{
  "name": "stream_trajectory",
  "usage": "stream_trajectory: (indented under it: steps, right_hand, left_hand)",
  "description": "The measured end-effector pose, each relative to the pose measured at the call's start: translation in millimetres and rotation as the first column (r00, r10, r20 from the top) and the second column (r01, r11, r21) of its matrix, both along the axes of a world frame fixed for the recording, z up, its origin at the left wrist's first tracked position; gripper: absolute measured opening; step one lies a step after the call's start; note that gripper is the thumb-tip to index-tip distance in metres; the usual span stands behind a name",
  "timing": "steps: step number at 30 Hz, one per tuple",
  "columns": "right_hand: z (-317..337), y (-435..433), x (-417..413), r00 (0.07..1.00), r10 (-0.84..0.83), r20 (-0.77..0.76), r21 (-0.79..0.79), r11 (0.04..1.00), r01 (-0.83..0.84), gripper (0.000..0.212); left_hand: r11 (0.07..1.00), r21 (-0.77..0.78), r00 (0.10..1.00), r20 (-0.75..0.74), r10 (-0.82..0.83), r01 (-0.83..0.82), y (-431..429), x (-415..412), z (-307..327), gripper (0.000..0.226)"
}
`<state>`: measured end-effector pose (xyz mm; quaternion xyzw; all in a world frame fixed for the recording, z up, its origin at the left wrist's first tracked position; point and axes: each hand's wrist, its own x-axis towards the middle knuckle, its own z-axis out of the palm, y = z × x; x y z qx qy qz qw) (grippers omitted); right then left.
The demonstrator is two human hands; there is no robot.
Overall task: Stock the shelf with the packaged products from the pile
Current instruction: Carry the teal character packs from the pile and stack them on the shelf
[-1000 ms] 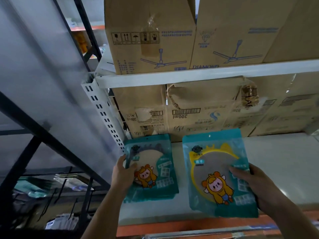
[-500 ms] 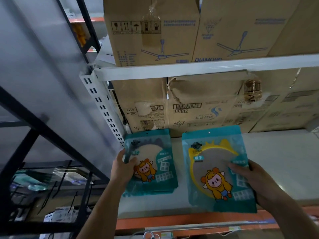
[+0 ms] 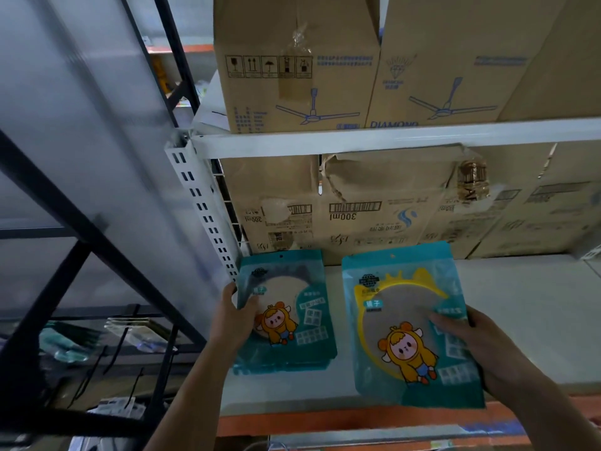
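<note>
Teal plastic packet with a yellow ring point(image 3: 406, 327) lies on the white shelf board point(image 3: 536, 320), its right edge pinched by the right hand point(image 3: 481, 349); the left hand point(image 3: 235, 320) grips the neighbouring teal packet stack point(image 3: 292, 307), seemingly squaring both rows

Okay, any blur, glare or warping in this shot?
Head view: dim, bluish light; the translucent wall panel at left is motion-smeared; wide-angle warping tilts the slotted upright and shelf beam; left packet and right packet are readable, no harsh glare.
</note>
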<state>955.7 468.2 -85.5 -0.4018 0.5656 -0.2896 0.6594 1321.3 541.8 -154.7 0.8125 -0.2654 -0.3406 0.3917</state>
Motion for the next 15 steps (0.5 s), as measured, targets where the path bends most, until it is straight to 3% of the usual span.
stream_trajectory:
  steps: [7,12,15]
  right_hand:
    - [16,-8,27,0.997,0.053,0.062,-0.042,0.998,-0.051,0.029]
    - [26,-15,59,0.988,0.128,0.087,-0.059,0.991,-0.123,0.024]
    - [25,-20,81,0.985,0.153,0.078,-0.052,0.987,-0.149,0.027]
  left_hand:
    - [0.996,-0.008,0.982,0.168,-0.09,0.092,23,5,43,0.04]
    - [0.989,0.013,0.972,0.18,-0.15,0.15,40,16,50,0.026]
    - [0.987,0.043,0.973,0.165,-0.158,0.153,47,25,50,0.034]
